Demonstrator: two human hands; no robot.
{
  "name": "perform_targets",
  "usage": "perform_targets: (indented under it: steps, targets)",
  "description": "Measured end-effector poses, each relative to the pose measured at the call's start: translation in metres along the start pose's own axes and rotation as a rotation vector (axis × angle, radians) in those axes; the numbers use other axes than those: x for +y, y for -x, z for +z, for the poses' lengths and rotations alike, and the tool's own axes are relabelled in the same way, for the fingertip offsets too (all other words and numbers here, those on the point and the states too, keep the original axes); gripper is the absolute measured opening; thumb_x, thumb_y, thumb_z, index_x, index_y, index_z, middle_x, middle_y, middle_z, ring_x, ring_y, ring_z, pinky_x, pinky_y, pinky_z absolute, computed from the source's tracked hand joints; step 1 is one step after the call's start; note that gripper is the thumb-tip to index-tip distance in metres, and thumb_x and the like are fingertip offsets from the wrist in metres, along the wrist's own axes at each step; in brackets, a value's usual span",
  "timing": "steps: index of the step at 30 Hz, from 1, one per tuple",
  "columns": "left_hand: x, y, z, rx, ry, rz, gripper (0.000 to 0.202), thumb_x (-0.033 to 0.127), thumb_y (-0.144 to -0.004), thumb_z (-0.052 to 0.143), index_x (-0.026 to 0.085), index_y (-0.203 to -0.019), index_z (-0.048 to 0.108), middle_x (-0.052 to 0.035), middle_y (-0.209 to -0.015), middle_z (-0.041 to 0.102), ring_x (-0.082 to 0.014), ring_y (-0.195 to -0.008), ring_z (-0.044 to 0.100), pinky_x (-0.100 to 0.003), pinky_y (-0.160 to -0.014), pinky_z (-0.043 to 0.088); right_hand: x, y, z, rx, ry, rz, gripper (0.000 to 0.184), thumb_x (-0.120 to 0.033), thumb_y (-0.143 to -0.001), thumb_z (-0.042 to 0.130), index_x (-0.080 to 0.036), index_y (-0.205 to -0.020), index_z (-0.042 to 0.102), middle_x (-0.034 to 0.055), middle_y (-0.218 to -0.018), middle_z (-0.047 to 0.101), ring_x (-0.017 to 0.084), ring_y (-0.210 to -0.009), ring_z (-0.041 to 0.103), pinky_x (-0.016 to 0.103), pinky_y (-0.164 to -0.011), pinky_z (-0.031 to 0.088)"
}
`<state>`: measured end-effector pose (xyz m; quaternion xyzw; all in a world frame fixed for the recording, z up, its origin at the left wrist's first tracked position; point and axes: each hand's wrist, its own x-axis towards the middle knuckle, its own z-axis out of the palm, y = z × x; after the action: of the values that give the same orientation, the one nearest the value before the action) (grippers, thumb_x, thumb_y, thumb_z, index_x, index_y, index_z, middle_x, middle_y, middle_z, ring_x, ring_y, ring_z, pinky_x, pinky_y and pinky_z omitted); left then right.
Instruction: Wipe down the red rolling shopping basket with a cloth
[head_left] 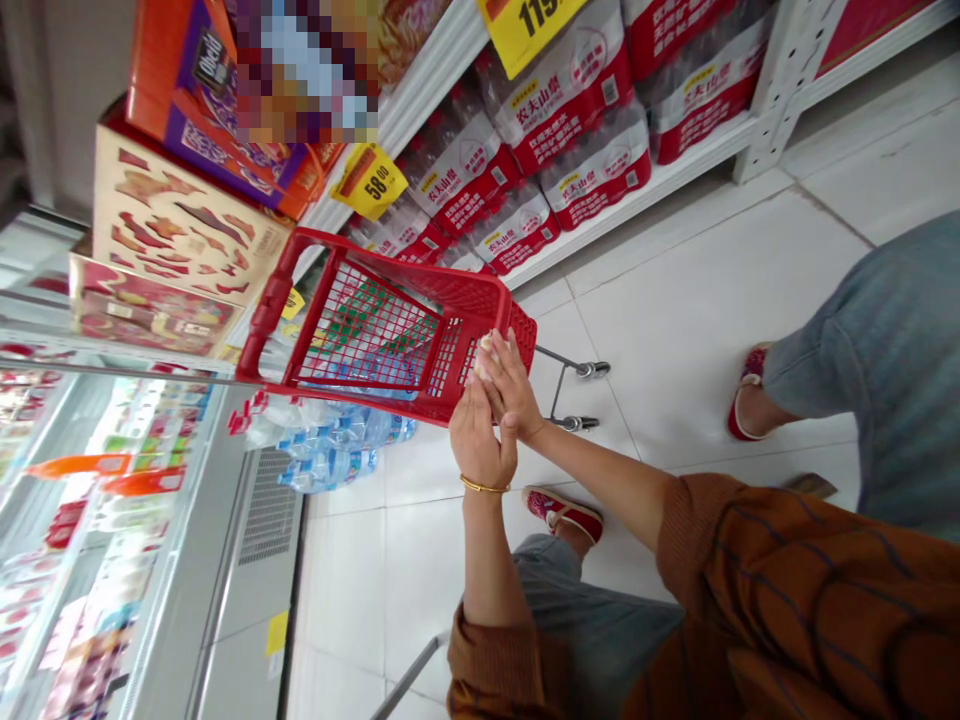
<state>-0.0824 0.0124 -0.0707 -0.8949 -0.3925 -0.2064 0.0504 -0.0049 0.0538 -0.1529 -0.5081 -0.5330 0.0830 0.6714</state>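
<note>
My left hand, with a gold bangle at the wrist, and my right hand are brought together over the near end of a red plastic shopping cart. Their fingers lie long and close against each other. A small whitish thing shows at the fingertips, and a brownish patch shows between the palms. I cannot make out what it is, since the hands cover most of it. The cart's grid basket lies just beyond my hands, and its caster wheels rest on the floor.
Shrink-wrapped bottled water packs fill the shelf along the top. Gift boxes stand at upper left. Blue bottle packs sit on the floor behind the cart. A refrigerated display runs along the left. My red shoes stand on white tiles.
</note>
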Motion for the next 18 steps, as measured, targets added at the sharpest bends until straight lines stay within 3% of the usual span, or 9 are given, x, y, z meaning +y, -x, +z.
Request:
perform_targets:
  steps: [6, 18]
  targets:
    - [-0.003, -0.001, -0.001, -0.022, -0.028, 0.021, 0.062, 0.041, -0.096, 0.042, 0.005, -0.146, 0.032, -0.0260, -0.142, 0.047, -0.0323, -0.137, 0.042, -0.048, -0.108, 0.040, 0.016, 0.011, 0.007, -0.059, -0.066, -0.046, 0.060, -0.032, -0.103, 0.028, -0.035, -0.153, -0.003, 0.0048, -0.160, 0.023, 0.022, -0.146, 0.025, 0.055, -0.122, 0.016]
    - [-0.003, 0.004, 0.002, -0.027, -0.111, 0.008, 0.056, 0.034, -0.095, 0.049, 0.012, -0.144, 0.038, -0.0203, -0.145, 0.046, -0.0306, -0.139, 0.040, -0.049, -0.109, 0.038, 0.037, 0.014, 0.004, -0.084, -0.104, -0.138, 0.064, -0.022, -0.102, 0.032, -0.039, -0.151, -0.006, 0.0020, -0.161, 0.018, 0.022, -0.146, 0.024, 0.056, -0.122, 0.012]
